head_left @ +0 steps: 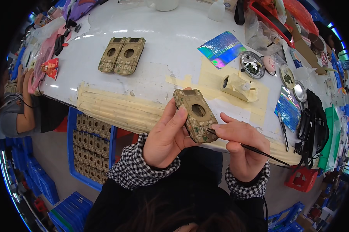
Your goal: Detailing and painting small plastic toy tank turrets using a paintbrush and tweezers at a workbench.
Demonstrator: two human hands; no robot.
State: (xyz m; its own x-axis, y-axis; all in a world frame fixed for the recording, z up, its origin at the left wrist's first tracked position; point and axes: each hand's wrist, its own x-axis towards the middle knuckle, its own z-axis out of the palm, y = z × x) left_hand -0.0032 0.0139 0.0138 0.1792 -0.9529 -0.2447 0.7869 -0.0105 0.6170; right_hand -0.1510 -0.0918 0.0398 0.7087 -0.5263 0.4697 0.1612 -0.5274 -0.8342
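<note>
One camouflage casing (194, 115) was clasped in the left hand (166, 136) above the table's near edge (116, 112), long axis running away from the person. Right hand (242, 145), just beside it, pinched thin tweezers (251, 149) whose tip touched the casing's lower right edge.

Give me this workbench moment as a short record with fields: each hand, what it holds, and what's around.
Left hand: holds a camouflage-patterned casing with a round hole, tilted
Right hand: pinches thin black tweezers, tip at the casing's lower edge
Table: white, edge wrapped in beige tape
On table: two matching casings, holographic sheet, round metal dish
Below table: blue crate of casings
</note>
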